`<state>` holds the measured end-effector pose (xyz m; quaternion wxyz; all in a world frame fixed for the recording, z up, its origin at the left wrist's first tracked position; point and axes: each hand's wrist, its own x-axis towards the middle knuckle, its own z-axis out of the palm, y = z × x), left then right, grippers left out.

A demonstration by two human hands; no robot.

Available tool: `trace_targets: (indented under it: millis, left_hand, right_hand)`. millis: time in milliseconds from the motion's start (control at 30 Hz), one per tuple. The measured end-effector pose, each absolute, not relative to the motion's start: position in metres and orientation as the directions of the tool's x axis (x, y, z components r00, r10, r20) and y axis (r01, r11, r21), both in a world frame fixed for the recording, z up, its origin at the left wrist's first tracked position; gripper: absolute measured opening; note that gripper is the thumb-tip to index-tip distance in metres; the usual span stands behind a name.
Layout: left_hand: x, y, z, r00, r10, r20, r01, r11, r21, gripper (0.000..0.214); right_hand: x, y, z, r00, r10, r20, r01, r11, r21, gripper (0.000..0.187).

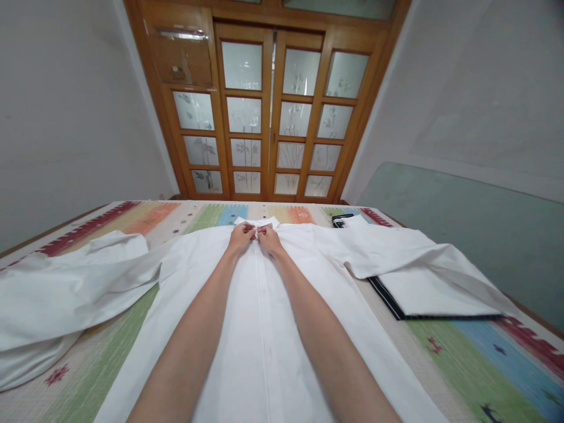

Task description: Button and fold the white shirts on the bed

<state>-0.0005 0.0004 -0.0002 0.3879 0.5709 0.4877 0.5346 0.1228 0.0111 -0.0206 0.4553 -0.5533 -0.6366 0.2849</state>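
Observation:
A white shirt (pixel 264 329) lies spread front-up on a colourful striped bed cover (pixel 462 364), its collar (pixel 258 222) at the far end. Both my arms reach out over it. My left hand (pixel 241 237) and my right hand (pixel 269 238) meet just below the collar, fingers pinched on the shirt's front placket at the top button. The left sleeve (pixel 66 282) trails off to the left; the right sleeve (pixel 396 247) lies out to the right.
A folded white garment with dark trim (pixel 436 296) lies on the bed at the right, partly under the shirt's sleeve. Beyond the bed stands a wooden door with frosted glass panes (pixel 273 117). White walls flank both sides.

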Motion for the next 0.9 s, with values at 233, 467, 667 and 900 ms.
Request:
trace_targets:
  millis: [233,467,667,900]
  left_hand:
    - [-0.0003,0.0044,-0.0044,-0.05,0.97,0.239,0.196,-0.225,0.954,0.008]
    - [-0.0008,0.0053,-0.0052,-0.048,0.961,0.273,0.248,-0.253,0.935,0.009]
    - [-0.0018,0.0005,-0.0003,-0.048,0.949,0.312,0.314,-0.282,0.907,0.007]
    - [-0.0006,-0.0012,-0.0008,-0.044,0.938,0.343,0.349,-0.308,0.885,0.008]
  right_hand:
    - [0.1259,0.0143,-0.0167,0.026,0.982,0.188,0.421,0.16,-0.893,0.008]
    - [0.1281,0.0131,-0.0156,0.017,0.979,0.202,0.381,0.18,-0.907,0.02]
    - [0.1278,0.0147,-0.0197,0.04,0.969,0.243,0.361,0.212,-0.908,0.014]
    - [0.1285,0.0121,-0.0183,0.031,0.966,0.257,0.363,0.229,-0.903,0.013]
